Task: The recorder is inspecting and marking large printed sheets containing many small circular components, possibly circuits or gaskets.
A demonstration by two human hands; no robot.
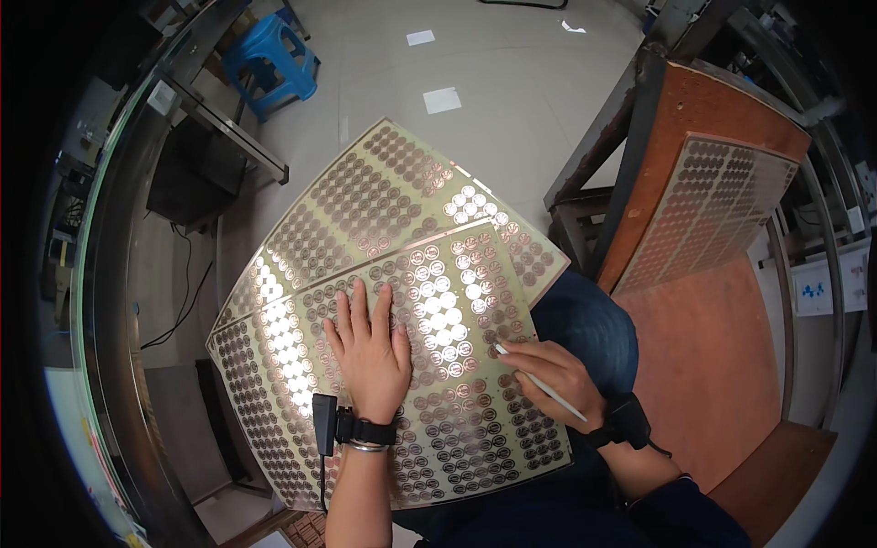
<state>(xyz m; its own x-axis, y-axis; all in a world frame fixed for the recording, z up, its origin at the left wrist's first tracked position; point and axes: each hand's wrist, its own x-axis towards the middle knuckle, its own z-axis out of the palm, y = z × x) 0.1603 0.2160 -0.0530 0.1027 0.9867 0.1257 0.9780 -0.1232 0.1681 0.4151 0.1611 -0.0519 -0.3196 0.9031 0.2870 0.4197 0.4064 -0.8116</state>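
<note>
A large pale-green panel (470, 416) covered in rows of shiny round copper-coloured discs lies across my lap. A second such panel (347, 205) sits beneath it at an angle, its far part showing. My left hand (370, 352) rests flat on the middle of the upper panel, fingers spread and holding nothing. Near that panel's right edge, my right hand (557, 370) grips a slim white pen-like tool (562, 402). The tool's tip is down at the discs; whether it touches them I cannot tell.
To the right, another disc-covered panel (717, 205) leans on a tilted brown board (731, 105) with a dark metal frame. Below it is a reddish-brown surface (703, 365). A blue plastic stool (272, 64) stands far left, beyond a long metal-edged bench (114, 274). Cables (187, 283) hang nearby.
</note>
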